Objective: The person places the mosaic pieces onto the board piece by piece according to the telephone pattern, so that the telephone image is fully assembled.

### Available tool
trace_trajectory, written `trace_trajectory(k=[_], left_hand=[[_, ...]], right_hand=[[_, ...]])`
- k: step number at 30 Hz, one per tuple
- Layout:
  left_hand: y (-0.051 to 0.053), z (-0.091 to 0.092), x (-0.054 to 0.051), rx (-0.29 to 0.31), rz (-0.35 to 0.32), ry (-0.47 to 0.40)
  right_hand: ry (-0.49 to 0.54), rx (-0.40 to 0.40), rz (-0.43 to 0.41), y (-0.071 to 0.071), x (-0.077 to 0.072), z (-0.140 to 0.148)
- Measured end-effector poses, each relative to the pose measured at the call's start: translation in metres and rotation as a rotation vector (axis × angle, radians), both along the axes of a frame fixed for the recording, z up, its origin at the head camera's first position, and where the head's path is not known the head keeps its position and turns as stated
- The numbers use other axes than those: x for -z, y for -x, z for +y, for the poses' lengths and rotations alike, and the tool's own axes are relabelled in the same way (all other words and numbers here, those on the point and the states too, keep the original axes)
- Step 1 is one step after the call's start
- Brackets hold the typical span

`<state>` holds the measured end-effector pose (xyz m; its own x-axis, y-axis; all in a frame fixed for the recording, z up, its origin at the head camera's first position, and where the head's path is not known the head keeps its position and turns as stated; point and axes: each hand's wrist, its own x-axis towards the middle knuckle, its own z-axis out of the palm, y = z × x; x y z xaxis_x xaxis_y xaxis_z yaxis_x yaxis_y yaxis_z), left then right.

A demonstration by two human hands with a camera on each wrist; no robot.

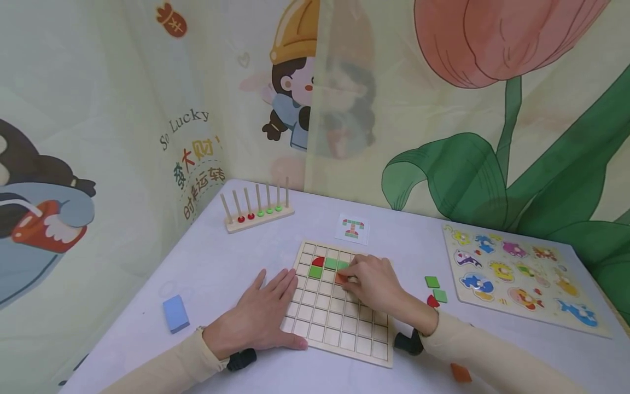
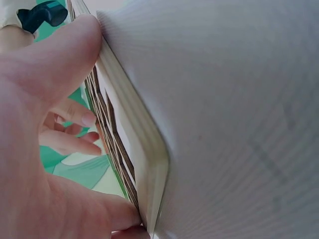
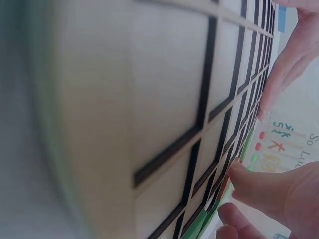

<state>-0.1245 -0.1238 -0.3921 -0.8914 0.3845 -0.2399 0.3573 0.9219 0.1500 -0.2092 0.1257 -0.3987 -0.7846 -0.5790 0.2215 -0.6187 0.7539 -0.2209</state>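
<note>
A wooden grid board point(image 1: 339, 312) lies on the table, divided into square cells. Near its top sit a red quarter-round tile point(image 1: 318, 261), a green square tile point(image 1: 315, 272) and more green tiles point(image 1: 331, 264) to the right. My right hand point(image 1: 376, 282) pinches an orange square tile point(image 1: 340, 278) at a cell just below that green row; fingers hide part of it. Spread out flat, my left hand point(image 1: 263, 312) rests along the board's left side, its thumb at the near edge. The left wrist view shows this thumb point(image 2: 75, 50) against the board's rim point(image 2: 144, 144).
A pattern card point(image 1: 353, 229) lies behind the board. A peg stand point(image 1: 261, 213) with red and green rings is at the back left, a blue block point(image 1: 175, 313) at the left. Right of the board are loose green tiles point(image 1: 432, 282), a red tile point(image 1: 432, 301), an orange tile point(image 1: 460, 373) and an animal puzzle point(image 1: 521, 279).
</note>
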Motion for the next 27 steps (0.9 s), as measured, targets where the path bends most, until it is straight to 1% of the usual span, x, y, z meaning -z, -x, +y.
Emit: trace_trajectory(k=[7,13,18,23,27], left_hand=[[0.001,0.001,0.0,0.006,0.01,0.001],[0.0,0.001,-0.001,0.0,-0.004,-0.003],[-0.001,0.001,-0.001,0.001,-0.002,-0.01],[0.0,0.002,-0.001,0.003,0.003,-0.01],[0.0,0.002,-0.001,-0.004,-0.002,-0.008]], right_hand=[[0.019,0.088,-0.016,-0.011,-0.007,0.022],[0.035,0.161,-0.025,-0.02,-0.013,0.054],[0.043,0.251,-0.047,-0.033,-0.019,0.083],[0.023,0.344,-0.11,-0.048,-0.021,0.114],[0.001,0.452,-0.172,-0.059,-0.018,0.14]])
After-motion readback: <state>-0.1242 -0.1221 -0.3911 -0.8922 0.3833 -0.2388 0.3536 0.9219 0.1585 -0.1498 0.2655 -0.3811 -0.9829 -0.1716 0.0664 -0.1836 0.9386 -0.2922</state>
